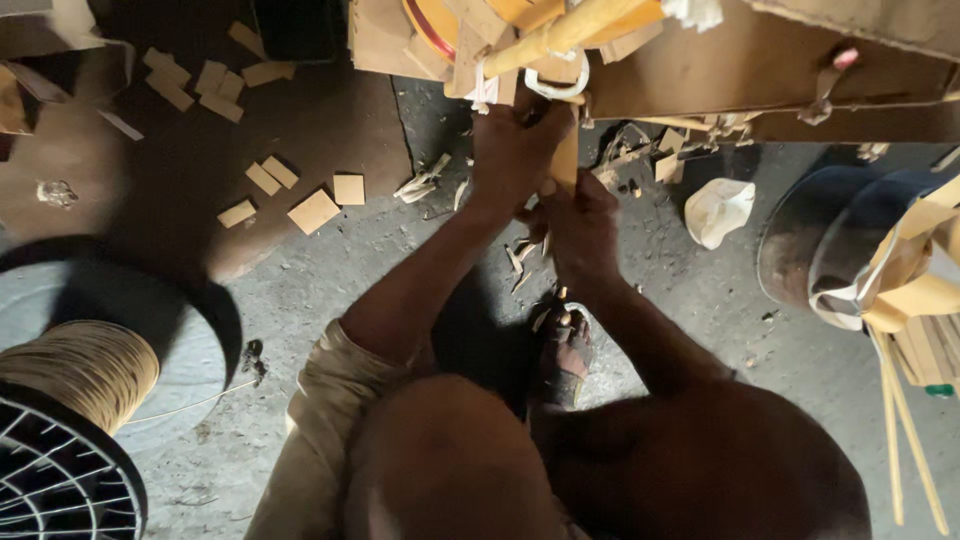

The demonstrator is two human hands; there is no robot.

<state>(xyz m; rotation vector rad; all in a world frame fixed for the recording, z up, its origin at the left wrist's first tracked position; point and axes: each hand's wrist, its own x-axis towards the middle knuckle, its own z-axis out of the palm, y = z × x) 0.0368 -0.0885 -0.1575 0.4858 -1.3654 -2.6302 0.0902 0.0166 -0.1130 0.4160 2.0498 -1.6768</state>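
Left hand (515, 145) and right hand (580, 225) both closed around thin wooden strip (566, 160) under wooden bench edge (700, 85), wood offcuts (300, 195) already littering floor (700, 300), strip not yet freed.

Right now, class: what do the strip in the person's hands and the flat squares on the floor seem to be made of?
Strip: probably thin wood or stiff card, pale tan, matte, straight-edged.
Flat squares: likely the same, unfinished, with clean-cut edges.
Both hands, left and right, grip the strip.
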